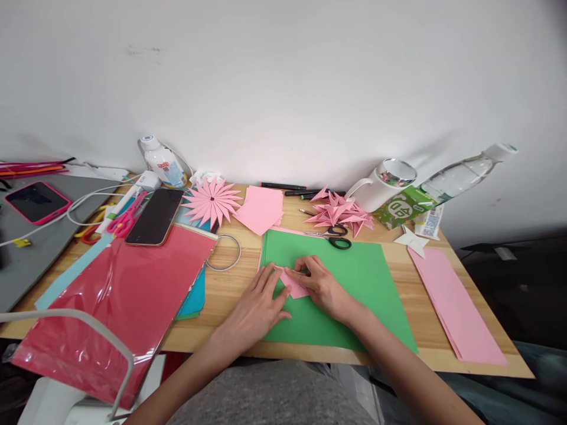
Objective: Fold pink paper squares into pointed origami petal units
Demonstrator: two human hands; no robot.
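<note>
A small folded pink paper piece [294,284] lies on a green sheet [354,283] at the middle of the wooden table. My left hand [257,307] rests flat beside it, fingers stretched out, its fingertips touching the paper's left edge. My right hand [321,283] lies over the paper's right side, fingers curled and pressing down on the fold. Part of the pink piece is hidden under my right fingers.
Black scissors [334,236], pink folded stars [341,213], a pink paper flower [211,202] and pink squares [261,209] lie behind. A red plastic sleeve [119,295], phone [155,217], mug [381,184], water bottle [460,174] and pink strips [456,307] surround the sheet.
</note>
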